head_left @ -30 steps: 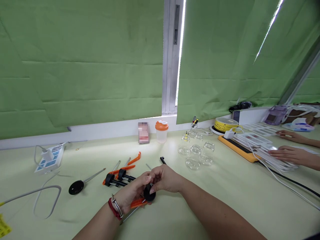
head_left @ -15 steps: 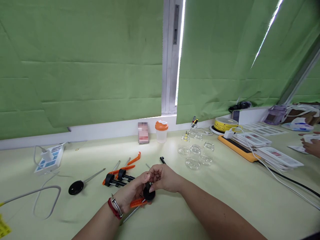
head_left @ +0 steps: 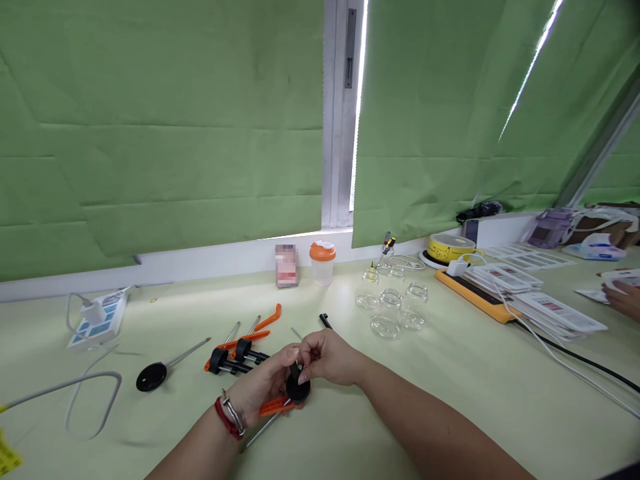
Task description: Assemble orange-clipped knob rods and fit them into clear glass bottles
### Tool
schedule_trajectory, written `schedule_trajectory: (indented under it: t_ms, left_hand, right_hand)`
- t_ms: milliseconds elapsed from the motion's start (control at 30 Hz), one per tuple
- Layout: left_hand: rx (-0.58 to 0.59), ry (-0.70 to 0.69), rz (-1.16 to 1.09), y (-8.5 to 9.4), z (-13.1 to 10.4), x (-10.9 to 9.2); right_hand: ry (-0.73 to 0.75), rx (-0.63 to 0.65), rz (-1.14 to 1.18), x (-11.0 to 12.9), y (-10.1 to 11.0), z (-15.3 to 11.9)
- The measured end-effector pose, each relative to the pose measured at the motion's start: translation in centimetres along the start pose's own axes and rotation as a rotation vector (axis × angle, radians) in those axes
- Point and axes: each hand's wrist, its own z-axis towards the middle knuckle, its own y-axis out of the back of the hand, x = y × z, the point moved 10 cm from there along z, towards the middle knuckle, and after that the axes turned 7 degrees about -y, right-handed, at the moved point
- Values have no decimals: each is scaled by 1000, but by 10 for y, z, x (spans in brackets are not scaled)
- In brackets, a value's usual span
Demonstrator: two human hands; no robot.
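My left hand [head_left: 267, 383] is wrapped round a black round part [head_left: 299, 390] with an orange handle [head_left: 276, 406], low in the centre of the view. From the right, my right hand [head_left: 327, 359] pinches at the top of the same black part, its fingertips close together. A metal rod [head_left: 263, 430] extends down and left below my left hand. Just beyond the left hand lie black cylindrical parts [head_left: 219, 361] with orange handles [head_left: 269, 317] and metal rods. A black-ended rod [head_left: 325, 321] lies behind my right hand.
A black disc with a rod [head_left: 151, 377] and a white power strip [head_left: 103, 325] lie left. Clear glass jars [head_left: 390, 313] and an orange-lidded cup [head_left: 323, 263] stand behind. Right are an orange power strip [head_left: 475, 298], stacked white packs [head_left: 560, 313] and another person's hand [head_left: 623, 299].
My two hands stay around the black part with hardly any movement. At the far right, the other person's hand and the white item in it have shifted slightly.
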Motion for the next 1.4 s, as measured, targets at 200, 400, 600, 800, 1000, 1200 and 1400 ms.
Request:
schedule_trajectory:
  t_ms: [200,400,600,800,1000,1200,1400]
  left_hand:
    - [1,-4,1,0,1,0]
    - [-30,10,-6,6,1,4]
    - [-22,5,-8,6,1,4]
    - [-21,10,1,6,0,5]
    - [-27,10,17,6,0,4]
    - [-27,12,7,6,0,4]
    - [-20,29,6,7,0,6]
  right_hand:
    - [-2,-5,-67,0,0,-1]
    - [19,-11,-44,1,1,-1]
    - [17,-19,-66,-1,2,-1]
    - [20,-3,-44,0,0,-1]
    - [3,-26,-83,-1,3,-1]
    - [-10,-27,-69,-3,2,-1]
    - [-14,-21,-9,1,0,-2]
